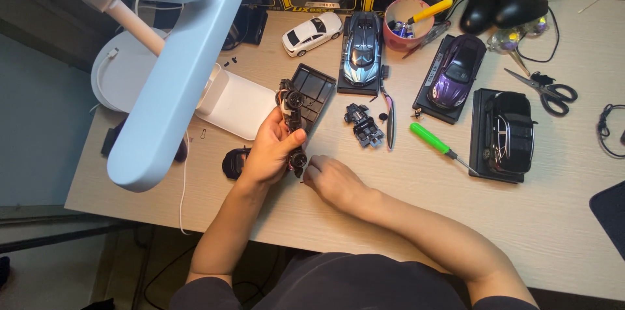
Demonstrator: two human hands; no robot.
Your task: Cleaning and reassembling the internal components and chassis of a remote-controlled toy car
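While the toy car chassis point(294, 124) is gripped above the desk point(553, 219) by the left hand point(270, 150), w/ right hand point(332, 180) pinched shut at its lower wheel, small parts may be dropped & lost.

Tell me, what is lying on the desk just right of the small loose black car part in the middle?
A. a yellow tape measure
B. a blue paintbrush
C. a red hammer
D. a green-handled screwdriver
D: a green-handled screwdriver lies on the desk, between the loose black part and the black model car.
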